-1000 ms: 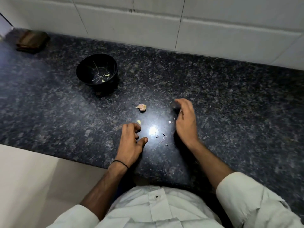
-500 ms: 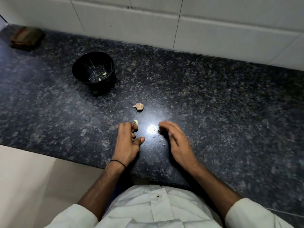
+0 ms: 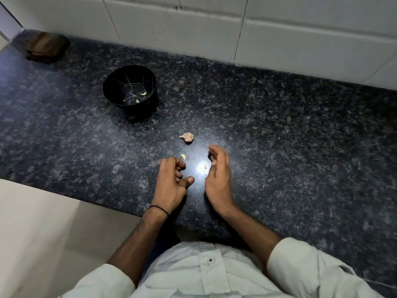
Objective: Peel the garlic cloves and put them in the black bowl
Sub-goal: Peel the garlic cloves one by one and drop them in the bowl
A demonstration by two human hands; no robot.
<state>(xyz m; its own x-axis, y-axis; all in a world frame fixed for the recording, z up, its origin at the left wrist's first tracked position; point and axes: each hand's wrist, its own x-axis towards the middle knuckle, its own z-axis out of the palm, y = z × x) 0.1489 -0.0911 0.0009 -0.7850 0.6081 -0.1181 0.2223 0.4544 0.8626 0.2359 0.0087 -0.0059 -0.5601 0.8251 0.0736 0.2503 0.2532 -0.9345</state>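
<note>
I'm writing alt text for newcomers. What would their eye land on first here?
The left hand and right hand, fingers curled, flank a bright glare on the dark counter. Just beyond lie a pinkish unpeeled garlic piece and, beside the left hand, a pale peeled clove. Farther back left, the black bowl holds a few more cloves.

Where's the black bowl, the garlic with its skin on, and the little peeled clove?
black bowl [image 3: 113, 82], head view, inner left wall
unpeeled garlic [image 3: 187, 137], head view, its middle
peeled clove [image 3: 183, 157], head view, its middle
</note>
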